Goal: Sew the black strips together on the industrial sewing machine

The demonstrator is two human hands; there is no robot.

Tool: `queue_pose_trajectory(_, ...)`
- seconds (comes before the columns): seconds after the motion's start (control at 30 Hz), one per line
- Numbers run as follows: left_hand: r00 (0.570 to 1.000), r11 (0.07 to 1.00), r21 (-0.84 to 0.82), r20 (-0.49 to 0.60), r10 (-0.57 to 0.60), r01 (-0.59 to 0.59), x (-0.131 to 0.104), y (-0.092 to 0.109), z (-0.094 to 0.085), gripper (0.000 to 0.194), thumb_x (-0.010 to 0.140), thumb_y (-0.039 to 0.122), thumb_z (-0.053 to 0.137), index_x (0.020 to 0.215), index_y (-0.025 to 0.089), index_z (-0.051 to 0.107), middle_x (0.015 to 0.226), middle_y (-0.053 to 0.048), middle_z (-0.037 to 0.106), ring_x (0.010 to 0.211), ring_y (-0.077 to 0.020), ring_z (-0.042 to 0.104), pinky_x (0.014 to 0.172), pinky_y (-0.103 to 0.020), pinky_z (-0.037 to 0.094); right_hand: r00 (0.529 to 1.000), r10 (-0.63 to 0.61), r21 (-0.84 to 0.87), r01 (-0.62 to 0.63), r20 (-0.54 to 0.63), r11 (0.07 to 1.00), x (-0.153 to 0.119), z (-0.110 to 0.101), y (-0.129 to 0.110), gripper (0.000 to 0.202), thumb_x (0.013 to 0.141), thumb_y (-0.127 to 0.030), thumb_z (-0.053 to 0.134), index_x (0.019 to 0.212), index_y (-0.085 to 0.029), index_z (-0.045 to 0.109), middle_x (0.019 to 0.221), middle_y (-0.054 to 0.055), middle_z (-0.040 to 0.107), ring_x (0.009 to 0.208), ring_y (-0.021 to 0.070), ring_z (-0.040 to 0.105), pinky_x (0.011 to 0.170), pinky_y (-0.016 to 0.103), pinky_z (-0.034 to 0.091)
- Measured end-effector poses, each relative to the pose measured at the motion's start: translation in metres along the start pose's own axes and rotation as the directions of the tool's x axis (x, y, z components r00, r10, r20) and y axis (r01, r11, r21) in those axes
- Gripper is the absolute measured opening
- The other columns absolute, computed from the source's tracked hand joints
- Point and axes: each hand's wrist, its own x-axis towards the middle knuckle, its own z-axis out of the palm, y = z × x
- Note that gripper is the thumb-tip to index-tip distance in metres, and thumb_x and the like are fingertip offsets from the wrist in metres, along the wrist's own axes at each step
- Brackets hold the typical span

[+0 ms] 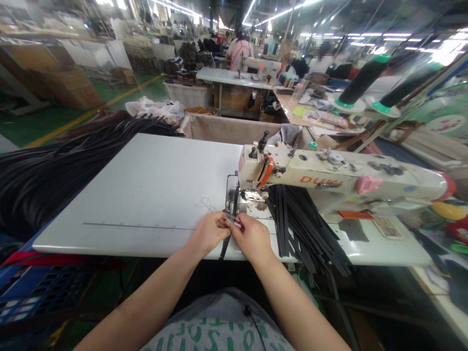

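1. Pale and smooth, the worktable [146, 180] spreads out under the person's hands, with a printed ruler line [139, 226] along its near part; I look down on it past a grey shirt [223, 321] with green lettering.
2. Nearest the table's front edge, I have the right hand [256, 237] pinched narrow on a small metal tool [234, 222] with a reddish part. The left hand [212, 233] meets it, fingertips drawn together; I cannot tell whether they grip the tool or the strip.
3. One black strip [236, 197] runs from the presser area down to the fingers, and its tail shows below them at the table edge.
4. Just beyond the hands, I see the sewing machine [292, 168], its head above the metal plate and a pink piece on its arm. Loose thread [205, 204] lies left of the plate.
5. Right of the plate, a bundle of black strips [303, 224] fans over the front edge; a larger dark heap [54, 170] lies along the table's left side.
6. Farther off, I get a fabric-lined bin [226, 129], tall black thread cones [361, 83], another machine table [234, 77] and a person in pink [240, 51].
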Motion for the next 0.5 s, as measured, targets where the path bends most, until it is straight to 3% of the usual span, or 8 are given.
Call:
queue_pose_trajectory(0.13, 1.0, 1.0, 0.003, 0.002, -0.022, 0.022, -0.002, 0.002, 0.0, 0.023, 0.06, 0.02, 0.082, 0.08, 0.014, 0.071, 0.076, -0.005, 0.074, 0.069, -0.0168, 0.067, 0.066, -0.026, 0.052, 1.0, 0.025, 0.054, -0.026, 0.014, 0.998, 0.005, 0.005, 0.006, 0.02, 0.094, -0.026, 0.049, 0.077, -0.025, 0.061, 0.073, 0.002, 0.07, 0.069, 0.0191, 0.064, 0.061, 0.026, 0.038)
queue_pose_trajectory(0.3, 0.999, 0.999, -0.003, 0.001, -0.046, 0.046, -0.005, 0.007, -0.004, 0.034, 0.06, 0.025, 0.087, 0.087, 0.012, 0.072, 0.079, -0.006, 0.073, 0.071, -0.0164, 0.067, 0.067, -0.026, 0.054, 0.995, 0.094, 0.082, -0.092, -0.022, 0.992, -0.001, -0.003, 0.017, 0.021, 0.097, -0.036, 0.046, 0.089, -0.024, 0.061, 0.074, 0.001, 0.069, 0.065, 0.0192, 0.063, 0.061, 0.026, 0.041)
queue_pose_trajectory(0.5, 0.999, 0.999, -0.028, 0.017, -0.03, 0.031, -0.004, 0.006, -0.001, 0.037, 0.057, 0.027, 0.088, 0.086, 0.012, 0.072, 0.08, -0.006, 0.074, 0.071, -0.0151, 0.067, 0.068, -0.025, 0.054, 0.999, 0.045, 0.063, -0.044, -0.009, 0.997, -0.024, -0.013, 0.015, 0.034, 0.103, -0.047, 0.04, 0.089, -0.025, 0.062, 0.081, 0.003, 0.073, 0.074, 0.0208, 0.068, 0.062, 0.027, 0.04)
